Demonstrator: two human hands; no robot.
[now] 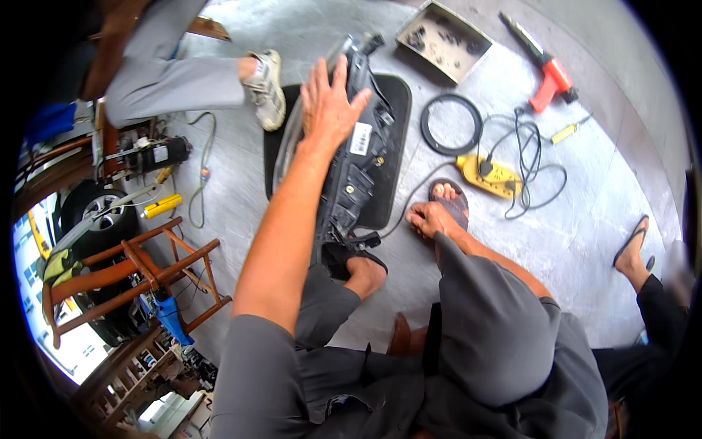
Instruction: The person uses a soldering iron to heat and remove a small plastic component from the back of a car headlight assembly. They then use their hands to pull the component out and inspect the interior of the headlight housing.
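Note:
My left hand (330,106) rests with fingers apart on the upper part of a long black plastic assembly with a clear edge, apparently a vehicle lamp (344,192). The assembly carries a white label (360,138) and lies over a dark rounded mat (387,183). My right hand (426,218) is beside my right knee and sandalled foot, right of the assembly, with its fingers curled; whether it holds anything is hidden. A black cable runs near it to a yellow power strip (493,178).
A tray of small dark parts (446,42), red power tool (545,84), black ring (451,124) and yellow-handled tool (565,133) lie ahead and right. A wooden chair (128,274) and wheel (91,208) stand left. Other people's shoe (267,91) and sandalled foot (630,249) are nearby.

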